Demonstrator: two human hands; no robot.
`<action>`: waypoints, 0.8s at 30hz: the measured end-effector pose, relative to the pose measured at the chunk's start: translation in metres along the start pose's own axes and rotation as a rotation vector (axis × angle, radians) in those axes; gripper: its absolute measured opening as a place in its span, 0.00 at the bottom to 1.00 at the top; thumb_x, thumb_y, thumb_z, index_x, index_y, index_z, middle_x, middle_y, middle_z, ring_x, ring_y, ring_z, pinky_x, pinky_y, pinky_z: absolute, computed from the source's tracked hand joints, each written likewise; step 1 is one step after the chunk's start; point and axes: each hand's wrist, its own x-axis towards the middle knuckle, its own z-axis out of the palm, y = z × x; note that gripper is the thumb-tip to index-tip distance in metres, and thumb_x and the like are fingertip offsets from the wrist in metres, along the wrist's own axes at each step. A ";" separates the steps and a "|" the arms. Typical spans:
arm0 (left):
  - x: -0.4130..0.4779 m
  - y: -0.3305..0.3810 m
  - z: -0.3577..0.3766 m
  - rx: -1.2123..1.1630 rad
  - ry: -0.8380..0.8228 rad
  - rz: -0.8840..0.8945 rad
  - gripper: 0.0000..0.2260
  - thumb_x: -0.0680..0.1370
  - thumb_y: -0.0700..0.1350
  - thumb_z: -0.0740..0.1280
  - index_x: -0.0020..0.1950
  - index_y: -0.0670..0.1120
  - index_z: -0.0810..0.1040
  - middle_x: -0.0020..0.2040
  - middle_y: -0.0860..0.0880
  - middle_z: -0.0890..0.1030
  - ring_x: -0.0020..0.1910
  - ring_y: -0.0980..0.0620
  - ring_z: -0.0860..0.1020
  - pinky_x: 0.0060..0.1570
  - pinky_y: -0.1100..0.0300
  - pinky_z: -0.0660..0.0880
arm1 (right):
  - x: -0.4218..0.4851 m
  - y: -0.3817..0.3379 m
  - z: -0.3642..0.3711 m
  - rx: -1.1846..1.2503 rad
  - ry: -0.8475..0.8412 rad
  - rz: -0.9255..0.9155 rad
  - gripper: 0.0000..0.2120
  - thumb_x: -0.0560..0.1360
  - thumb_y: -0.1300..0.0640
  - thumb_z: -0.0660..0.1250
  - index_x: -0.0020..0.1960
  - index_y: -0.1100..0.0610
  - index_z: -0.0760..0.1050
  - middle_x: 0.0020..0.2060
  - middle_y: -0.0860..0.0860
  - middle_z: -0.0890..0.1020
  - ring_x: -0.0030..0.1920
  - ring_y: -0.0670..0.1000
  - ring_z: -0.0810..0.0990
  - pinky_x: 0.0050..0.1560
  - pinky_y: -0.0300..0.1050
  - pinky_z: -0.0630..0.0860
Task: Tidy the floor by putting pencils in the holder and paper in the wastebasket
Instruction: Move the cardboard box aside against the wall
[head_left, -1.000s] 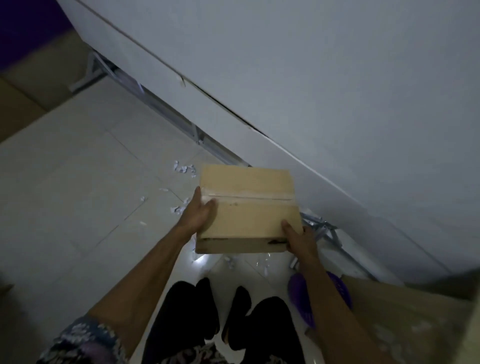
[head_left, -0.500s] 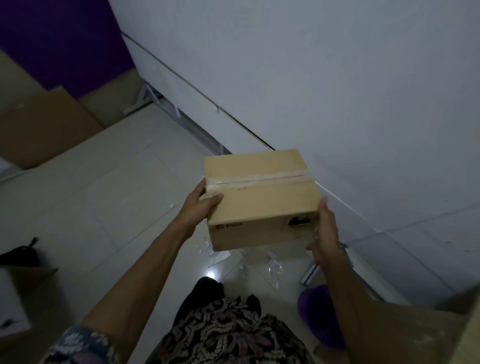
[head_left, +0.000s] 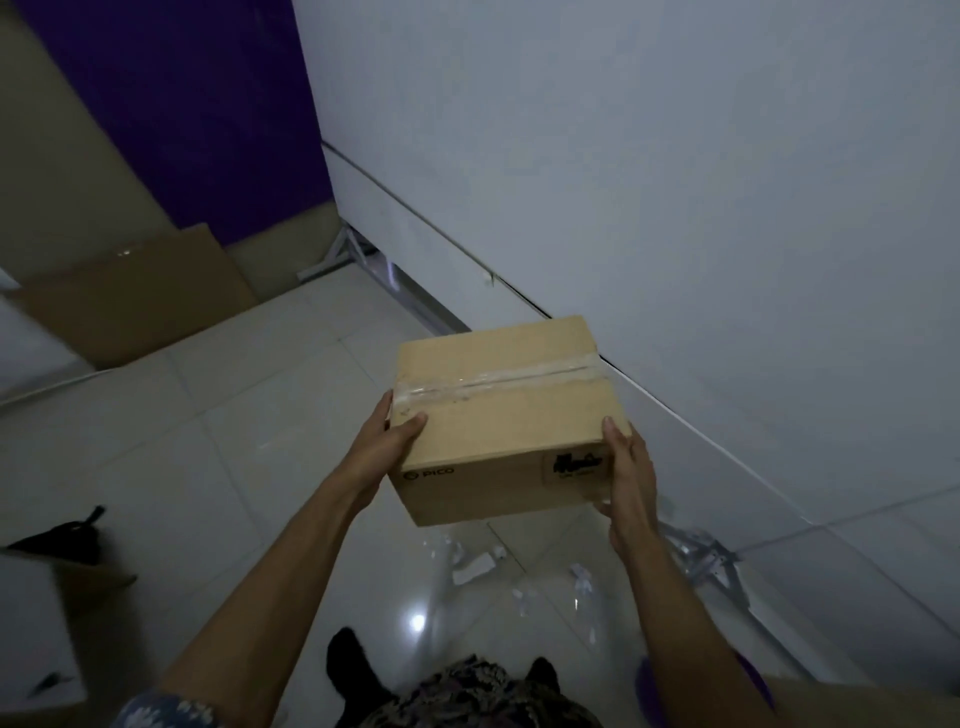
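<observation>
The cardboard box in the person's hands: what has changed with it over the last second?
The cardboard box was lifted away from the floor, and its printed front now faces the camera. The right hand shifted from the near right corner to the box's right side. The left hand kept its grip on the left side, thumb on top. Paper scraps still lie below.

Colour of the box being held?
Tan cardboard box, clear tape strip across its top. Only the head view shows it.

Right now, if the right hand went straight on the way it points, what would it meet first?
Probably the white wall beyond the cardboard box that the right hand holds; depth is unclear.
</observation>
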 end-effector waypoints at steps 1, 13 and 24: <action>0.001 0.002 -0.016 -0.011 -0.005 -0.003 0.25 0.79 0.53 0.71 0.75 0.55 0.71 0.65 0.53 0.81 0.60 0.53 0.81 0.57 0.55 0.79 | -0.005 0.001 0.018 0.002 0.008 -0.010 0.26 0.69 0.30 0.70 0.63 0.39 0.77 0.61 0.42 0.82 0.63 0.50 0.79 0.67 0.65 0.73; 0.035 0.018 -0.230 -0.207 -0.154 -0.165 0.37 0.68 0.78 0.63 0.76 0.68 0.65 0.76 0.51 0.70 0.74 0.42 0.68 0.68 0.29 0.68 | -0.043 0.010 0.228 0.204 0.109 0.091 0.26 0.70 0.33 0.69 0.65 0.39 0.77 0.57 0.41 0.80 0.56 0.47 0.77 0.55 0.58 0.77; 0.112 0.002 -0.356 -0.512 -0.146 -0.244 0.35 0.69 0.69 0.73 0.74 0.62 0.71 0.71 0.44 0.78 0.69 0.37 0.75 0.61 0.27 0.73 | 0.013 0.005 0.393 0.099 -0.021 0.137 0.15 0.69 0.32 0.69 0.53 0.35 0.79 0.55 0.43 0.82 0.55 0.50 0.78 0.47 0.53 0.76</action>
